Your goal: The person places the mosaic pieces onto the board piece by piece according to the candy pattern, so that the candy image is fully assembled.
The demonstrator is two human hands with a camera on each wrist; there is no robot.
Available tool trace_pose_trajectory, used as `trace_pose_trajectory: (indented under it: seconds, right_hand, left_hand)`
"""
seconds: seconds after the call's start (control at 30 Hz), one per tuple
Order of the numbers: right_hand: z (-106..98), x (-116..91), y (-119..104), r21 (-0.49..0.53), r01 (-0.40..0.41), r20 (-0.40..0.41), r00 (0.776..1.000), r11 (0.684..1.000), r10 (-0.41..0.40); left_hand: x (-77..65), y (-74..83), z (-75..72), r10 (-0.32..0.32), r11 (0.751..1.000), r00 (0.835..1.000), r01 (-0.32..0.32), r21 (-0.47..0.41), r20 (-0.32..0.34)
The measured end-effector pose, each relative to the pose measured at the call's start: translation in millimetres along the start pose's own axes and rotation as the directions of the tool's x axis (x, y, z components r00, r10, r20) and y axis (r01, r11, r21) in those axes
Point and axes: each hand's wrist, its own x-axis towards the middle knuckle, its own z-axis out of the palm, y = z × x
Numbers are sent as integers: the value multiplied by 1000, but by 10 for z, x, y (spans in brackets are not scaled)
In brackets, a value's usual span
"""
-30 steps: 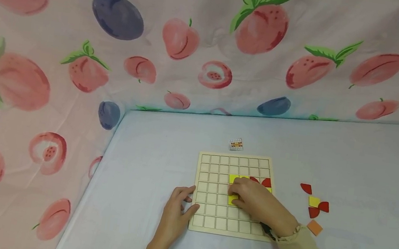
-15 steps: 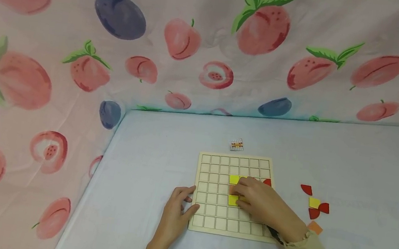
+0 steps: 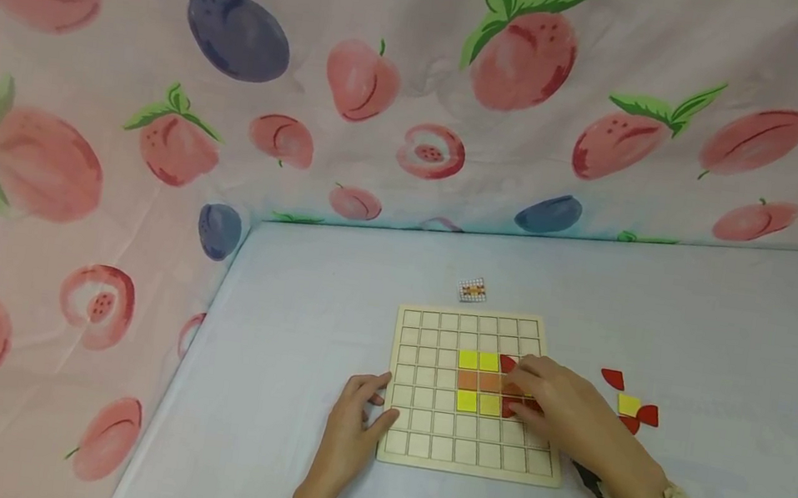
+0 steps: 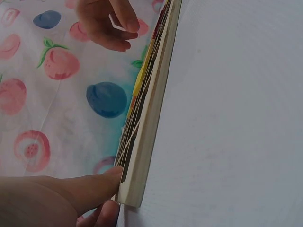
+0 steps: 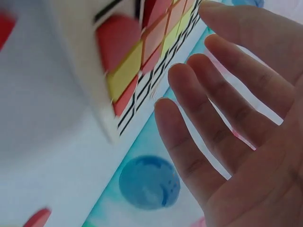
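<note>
Grid board (image 3: 451, 451) below right hand (image 3: 575, 407), fingers apart; yellow end tile (image 5: 124, 71) only in right-wrist view.

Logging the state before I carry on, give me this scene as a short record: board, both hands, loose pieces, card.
Board: gridded, on white cloth
On board: orange squares between rows of yellow squares; red pieces to their right, partly covered
Left hand: at left edge, thumb resting on it
Right hand: over right part, no piece seen in it
Loose, right of board: red quarter-rounds, yellow piece
Card: small, patterned, beyond far edge
</note>
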Motion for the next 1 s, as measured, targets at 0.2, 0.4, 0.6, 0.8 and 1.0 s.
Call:
trace_pose_trajectory:
  seconds: [0.2,0.4,0.6,0.8,1.0]
  right_hand:
    - [-71,-104,152,-39,-42,1,999,998,42]
    - [-149,-236,269,-20,-77,-13,997,997,77]
    - [-223,-341,375,-21,-98,-13,995,995,98]
    - [-268,-409,482,-32,-125,-20,992,992,125]
    - [-281,-463,592,-37,-140,-37,990,989,138]
  left_hand:
    - [-4,-14,5,11,1000,1000,-11,-14,-2]
    - [-2,-12,-1,14,1000,1000,-14,-6,1]
    - [-3,-1,-9,-16,1000,1000,16,-9,15]
    - [-3,-5,-5,-1,1000,1000,2,-19,4]
    - [2,3,-9,-5,1000,1000,6,-18,9]
